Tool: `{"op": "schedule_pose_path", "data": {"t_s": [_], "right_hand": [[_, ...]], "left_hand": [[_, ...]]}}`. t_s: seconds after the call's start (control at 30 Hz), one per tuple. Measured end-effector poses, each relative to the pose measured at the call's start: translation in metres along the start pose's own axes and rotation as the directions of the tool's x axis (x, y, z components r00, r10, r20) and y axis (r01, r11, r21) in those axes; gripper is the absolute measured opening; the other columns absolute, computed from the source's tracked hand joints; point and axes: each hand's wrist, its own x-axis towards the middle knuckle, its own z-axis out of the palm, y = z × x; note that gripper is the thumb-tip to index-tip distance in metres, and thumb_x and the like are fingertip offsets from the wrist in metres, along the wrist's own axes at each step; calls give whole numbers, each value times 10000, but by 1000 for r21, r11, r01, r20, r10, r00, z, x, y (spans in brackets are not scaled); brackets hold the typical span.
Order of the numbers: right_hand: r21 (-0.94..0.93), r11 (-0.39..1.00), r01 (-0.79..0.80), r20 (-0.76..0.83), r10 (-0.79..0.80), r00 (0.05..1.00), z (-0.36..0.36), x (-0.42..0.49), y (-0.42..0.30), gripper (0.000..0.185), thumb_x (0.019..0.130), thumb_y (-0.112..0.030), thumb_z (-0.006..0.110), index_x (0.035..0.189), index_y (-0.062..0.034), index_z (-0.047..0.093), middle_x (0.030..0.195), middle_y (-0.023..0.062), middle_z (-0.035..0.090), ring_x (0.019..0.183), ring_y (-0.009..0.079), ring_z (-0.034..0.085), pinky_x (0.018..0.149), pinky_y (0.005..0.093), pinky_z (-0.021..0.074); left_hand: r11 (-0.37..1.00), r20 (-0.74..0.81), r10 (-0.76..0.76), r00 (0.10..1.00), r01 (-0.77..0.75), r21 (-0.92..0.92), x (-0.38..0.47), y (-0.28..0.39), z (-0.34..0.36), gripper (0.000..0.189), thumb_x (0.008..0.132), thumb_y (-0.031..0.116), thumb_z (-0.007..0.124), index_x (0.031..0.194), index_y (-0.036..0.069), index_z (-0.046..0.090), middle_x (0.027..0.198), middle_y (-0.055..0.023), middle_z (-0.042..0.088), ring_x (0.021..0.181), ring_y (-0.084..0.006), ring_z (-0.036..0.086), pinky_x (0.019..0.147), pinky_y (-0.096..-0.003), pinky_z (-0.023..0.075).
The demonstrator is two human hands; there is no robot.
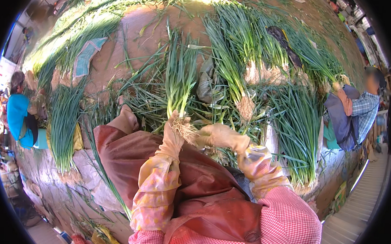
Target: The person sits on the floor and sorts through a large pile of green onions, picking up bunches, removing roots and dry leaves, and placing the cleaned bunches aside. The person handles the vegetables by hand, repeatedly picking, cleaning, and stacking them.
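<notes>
My left hand [172, 130], in a tan glove, grips a bunch of green onions [180, 79] just above its roots. The long green leaves point away from me over the floor. Pale, stringy roots [186, 129] stick out to the right of my left hand. Close beside these roots is my right hand [216, 135], also gloved; its fingertips are too unclear to tell whether they hold anything. Both hands are above the reddish-brown apron [200, 173] over my lap. Loose green leaves [147, 99] lie scattered beyond my knees.
Another onion bunch [238, 88] lies to the right, roots towards me. Larger piles lie at the right [295, 132] and left [65, 127]. A crumpled plastic bag [207, 83] rests among leaves. Co-workers sit at the left [21, 112] and right [360, 111].
</notes>
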Motion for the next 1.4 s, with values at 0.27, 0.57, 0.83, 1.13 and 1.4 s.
{"op": "schedule_pose_path", "data": {"t_s": [0.27, 0.57, 0.83, 1.13, 1.4], "right_hand": [[-273, 962, 23, -391, -133, 911, 13, 46, 6, 428, 898, -450, 566, 908, -23, 596, 834, 141, 622, 780, 301, 616, 726, 409, 486], [843, 527, 111, 38, -265, 964, -4, -13, 3, 272, 904, -245, 644, 886, 19, 577, 811, 72, 634, 673, 104, 554, 560, 242, 432], [26, 993, -118, -360, 120, 925, 11, 20, -5, 641, 798, -498, 680, 1253, -77, 519, 833, 136, 635, 758, 281, 631, 707, 357, 502], [662, 726, 189, -145, -124, 982, 7, 5, -6, 266, 944, -260, 573, 885, -2, 598, 685, 54, 627, 544, 122, 600, 454, 258, 455], [-361, 884, -298, -136, 266, 954, 17, -31, 65, 329, 924, -247, 578, 1181, -45, 548, 916, 124, 697, 801, 230, 691, 651, 336, 553]], "left_hand": [[992, -25, -128, 991, 127, -21, -10, -9, 25, 400, 946, 373, 532, 1004, -21, 573, 729, -133, 615, 599, -268, 607, 552, -405, 542], [981, 88, -142, 986, 152, -117, 9, -3, -18, 294, 973, 288, 484, 1075, 29, 578, 795, -108, 649, 671, -278, 631, 529, -346, 545], [989, -170, -138, 976, 146, 33, -11, -10, 39, 408, 916, 431, 567, 932, 24, 582, 731, -113, 619, 590, -235, 608, 541, -320, 543], [980, -172, -47, 984, 79, 183, 0, -5, 7, 347, 915, 387, 591, 932, 42, 623, 730, -82, 639, 568, -177, 589, 492, -299, 493], [975, 437, 146, 888, -55, -215, -26, 13, 33, 285, 972, 284, 504, 1074, 25, 565, 863, -68, 629, 544, -141, 497, 471, -265, 407]]}}
